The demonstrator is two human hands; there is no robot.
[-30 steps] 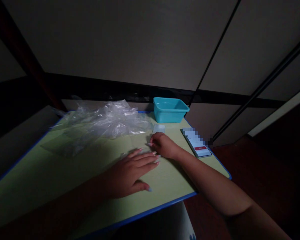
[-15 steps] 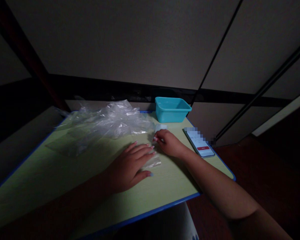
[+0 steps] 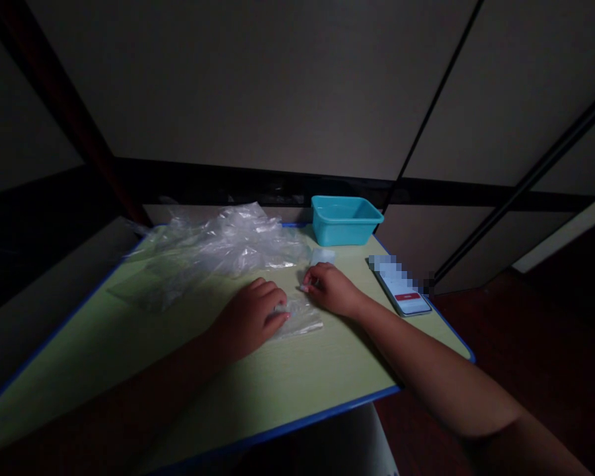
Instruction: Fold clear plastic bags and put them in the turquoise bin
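A small clear plastic bag (image 3: 305, 322) lies flat on the table in front of me. My left hand (image 3: 250, 320) rests at its left end, fingers curled toward the thumb and closed on the film. At the bag's far side, my right hand (image 3: 333, 289) has thumb and fingertips pinched together. What sits in that pinch is too small to make out. Just beyond the right hand lies a small pale bluish-white piece (image 3: 323, 256), partly hidden by the knuckles.
A heap of crumpled clear plastic bags (image 3: 238, 241) covers the far left of the blue-edged table (image 3: 218, 403). A turquoise basket (image 3: 347, 231) stands at the back. To the right lies a phone (image 3: 401, 291) with its screen lit. Wall panels rise behind.
My left hand has drawn back to the left and its spread fingers have curled in, uncovering more of the small bag. The right hand keeps its pinch nearly in place. The view shifted slightly.
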